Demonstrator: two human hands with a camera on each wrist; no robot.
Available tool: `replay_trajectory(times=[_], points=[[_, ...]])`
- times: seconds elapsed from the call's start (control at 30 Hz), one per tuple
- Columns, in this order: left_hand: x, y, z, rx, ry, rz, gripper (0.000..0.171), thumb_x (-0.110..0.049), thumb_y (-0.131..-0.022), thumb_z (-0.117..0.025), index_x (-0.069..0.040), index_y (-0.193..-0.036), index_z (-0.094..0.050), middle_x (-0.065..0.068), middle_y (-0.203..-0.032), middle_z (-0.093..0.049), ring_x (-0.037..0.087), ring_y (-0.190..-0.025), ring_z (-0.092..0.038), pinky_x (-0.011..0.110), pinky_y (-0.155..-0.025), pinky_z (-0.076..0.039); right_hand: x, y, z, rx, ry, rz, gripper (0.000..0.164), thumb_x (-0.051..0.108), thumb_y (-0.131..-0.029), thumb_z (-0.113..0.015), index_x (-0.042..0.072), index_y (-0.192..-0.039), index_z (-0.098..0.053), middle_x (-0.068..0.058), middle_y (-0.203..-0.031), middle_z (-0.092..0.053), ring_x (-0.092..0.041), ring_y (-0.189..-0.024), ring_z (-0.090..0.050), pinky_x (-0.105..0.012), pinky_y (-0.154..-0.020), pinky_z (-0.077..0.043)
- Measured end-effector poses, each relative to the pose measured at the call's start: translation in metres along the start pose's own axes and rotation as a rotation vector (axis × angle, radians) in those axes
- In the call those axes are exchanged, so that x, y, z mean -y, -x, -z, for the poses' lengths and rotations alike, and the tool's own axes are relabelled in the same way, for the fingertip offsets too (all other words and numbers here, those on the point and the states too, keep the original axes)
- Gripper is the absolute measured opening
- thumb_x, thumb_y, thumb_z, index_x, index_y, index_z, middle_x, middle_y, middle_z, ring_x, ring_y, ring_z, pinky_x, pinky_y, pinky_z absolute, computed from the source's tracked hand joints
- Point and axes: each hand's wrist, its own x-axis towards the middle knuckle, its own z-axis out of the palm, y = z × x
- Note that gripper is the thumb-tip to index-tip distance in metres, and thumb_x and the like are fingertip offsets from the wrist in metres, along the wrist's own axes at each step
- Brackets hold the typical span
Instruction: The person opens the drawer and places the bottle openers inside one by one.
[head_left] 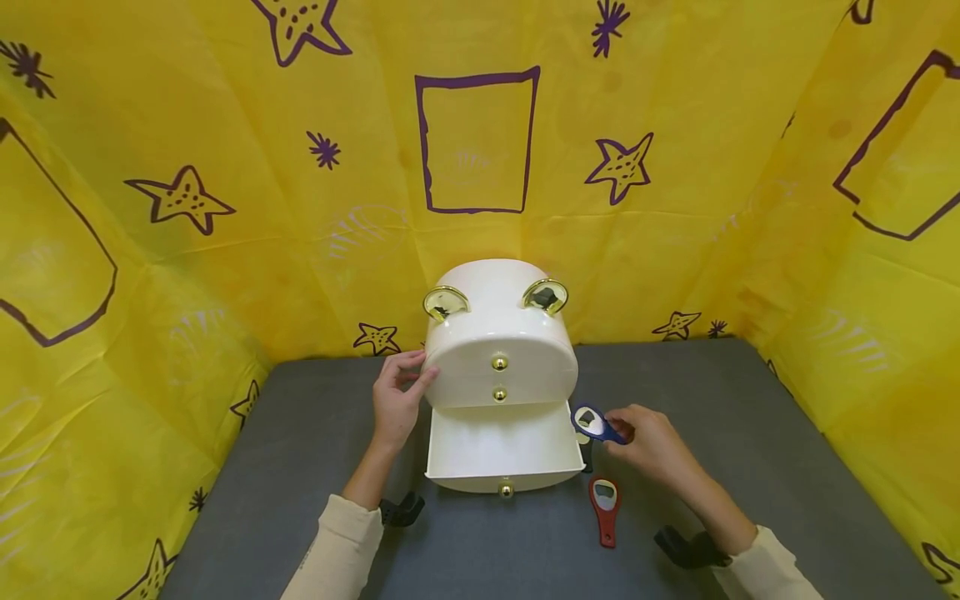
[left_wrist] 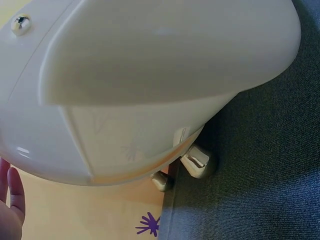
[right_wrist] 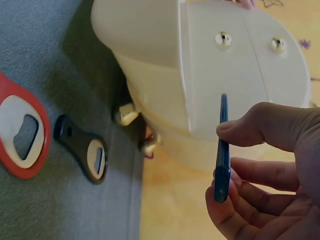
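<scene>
While my left hand rests loosely extended fingers against the left side of the glossy white rounded cabinet, my right hand pinches the blue, metal-faced bottle opener just right of the pulled-out white bottom drawer. I judge this a carrying step; next probably calls for moving left, clearing the drawer's rim.

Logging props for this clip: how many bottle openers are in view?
3: blue opener in the right hand; black opener beside the drawer, red opener lower in the head view, both on the table. Others could hide behind the cabinet.
</scene>
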Motion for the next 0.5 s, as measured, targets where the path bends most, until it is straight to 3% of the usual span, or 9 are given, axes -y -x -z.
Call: replay_trajectory(times=[0.33, 0.5], points=[[0.003, 0.0, 0.0, 0.001, 0.007, -0.018, 0.025, 0.006, -0.079, -0.075, 0.014, -0.1, -0.064, 0.031, -0.11, -0.06, -0.001, -0.097, -0.055, 0.015, -0.077, -0.049, 0.015, -0.019, -0.008, 0.085, 0.075, 0.159, 0.023, 0.002, -0.07, -0.077, -0.003, -0.091, -0.071, -0.001, -0.075, -0.058, -0.009, -0.067, -0.049, -0.02, -0.058, -0.043], [0.004, 0.0, 0.0, -0.001, 0.016, -0.018, 0.025, 0.006, -0.08, -0.074, 0.015, -0.1, -0.063, 0.032, -0.11, -0.059, 0.0, -0.096, -0.056, 0.013, -0.076, -0.049, 0.019, -0.025, -0.012, 0.115, 0.109, 0.176, 0.02, 0.002, -0.069, -0.076, -0.001, -0.088, -0.072, 0.0, -0.074, -0.056, -0.009, -0.066, -0.046, -0.021, -0.057, -0.039]])
